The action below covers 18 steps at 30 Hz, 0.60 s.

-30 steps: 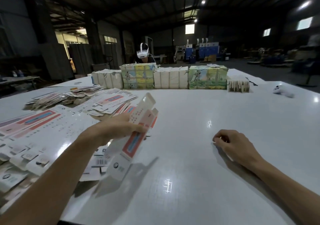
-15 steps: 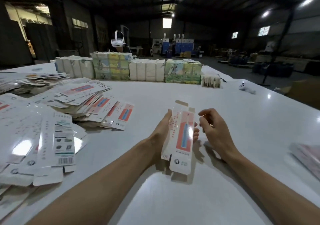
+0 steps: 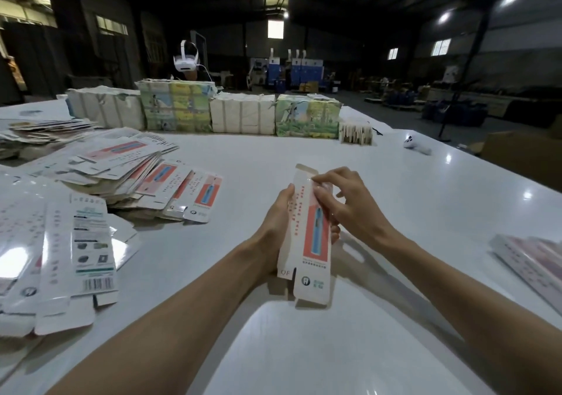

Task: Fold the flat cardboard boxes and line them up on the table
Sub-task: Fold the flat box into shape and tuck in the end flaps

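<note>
The left grip [image 3: 275,221] is holding the box [image 3: 310,242] from its left side, with the thumb lying along the left edge and fingertips showing past the right edge, so it is wrapping round the card. The right grip [image 3: 349,206] is pinching the box's upper right edge just below the top flap between thumb and forefinger, and the other fingers are curling loosely. The box is being held lengthwise over the surface [image 3: 304,349], with its red panel facing up and its near flap pointing toward the person.

Left of the box, a loose pile of flats [image 3: 121,169] is spreading across the surface, and more sheets [image 3: 79,258] are lying print-up further left. Beyond the box, a row of wrapped bundles [image 3: 243,115] is standing. A small stack [image 3: 355,133] is sitting at the row's right end, and a white device [image 3: 418,145] is lying further right. Right of the box, a few like-printed cartons [image 3: 532,261] are lying side by side. Behind the bundles, a person [image 3: 186,60] is wearing a white headset.
</note>
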Tool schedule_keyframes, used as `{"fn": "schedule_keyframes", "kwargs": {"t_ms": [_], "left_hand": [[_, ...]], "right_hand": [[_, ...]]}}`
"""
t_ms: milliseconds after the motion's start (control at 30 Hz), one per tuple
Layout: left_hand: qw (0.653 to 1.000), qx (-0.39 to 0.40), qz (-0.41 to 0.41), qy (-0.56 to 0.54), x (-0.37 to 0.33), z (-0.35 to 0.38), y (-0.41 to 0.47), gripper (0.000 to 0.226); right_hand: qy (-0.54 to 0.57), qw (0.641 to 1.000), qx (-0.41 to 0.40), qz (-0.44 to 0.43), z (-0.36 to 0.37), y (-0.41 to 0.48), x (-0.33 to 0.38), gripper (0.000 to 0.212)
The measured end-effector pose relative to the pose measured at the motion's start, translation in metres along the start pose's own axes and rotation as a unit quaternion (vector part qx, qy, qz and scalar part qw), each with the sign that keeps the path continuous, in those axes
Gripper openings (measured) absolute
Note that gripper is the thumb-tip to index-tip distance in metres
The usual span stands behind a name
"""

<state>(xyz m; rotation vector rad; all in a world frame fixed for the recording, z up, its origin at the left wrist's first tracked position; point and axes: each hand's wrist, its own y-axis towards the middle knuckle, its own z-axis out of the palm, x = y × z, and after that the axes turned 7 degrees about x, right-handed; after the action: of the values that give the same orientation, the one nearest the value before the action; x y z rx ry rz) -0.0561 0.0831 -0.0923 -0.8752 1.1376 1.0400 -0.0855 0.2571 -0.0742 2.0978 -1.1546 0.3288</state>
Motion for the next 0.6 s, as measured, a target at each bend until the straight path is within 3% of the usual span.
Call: {"fn": "schedule_keyframes", "kwargs": {"t_ms": [100, 200, 267, 367, 433, 600], "left_hand": [[1.0, 0.026, -0.008, -0.013, -0.002, -0.002, 0.0, 0.058], [0.994, 0.082, -0.038, -0.057, -0.004, -0.001, -0.001, 0.071], [0.992, 0.1, -0.048, -0.052, -0.003, 0.001, 0.0, 0.074], [0.993, 0.103, -0.064, -0.011, -0.003, 0.006, 0.004, 0.076], [0.99, 0.107, -0.087, -0.034, -0.005, 0.012, 0.002, 0.071], [0.973, 0.131, -0.109, -0.155, -0.005, 0.016, 0.0, 0.059]], "right_hand": [[0.092, 0.995, -0.02, 0.02, 0.008, -0.002, 0.002, 0.018], [0.243, 0.967, -0.014, 0.075, 0.005, -0.002, 0.003, 0.017], [0.344, 0.935, 0.005, 0.091, -0.004, -0.003, 0.002, 0.02], [0.504, 0.856, 0.047, 0.109, -0.008, -0.007, 0.006, 0.023], [0.546, 0.828, 0.048, 0.117, -0.005, -0.009, 0.008, 0.027], [0.554, 0.825, 0.003, 0.111, 0.001, -0.011, 0.009, 0.048]]}}
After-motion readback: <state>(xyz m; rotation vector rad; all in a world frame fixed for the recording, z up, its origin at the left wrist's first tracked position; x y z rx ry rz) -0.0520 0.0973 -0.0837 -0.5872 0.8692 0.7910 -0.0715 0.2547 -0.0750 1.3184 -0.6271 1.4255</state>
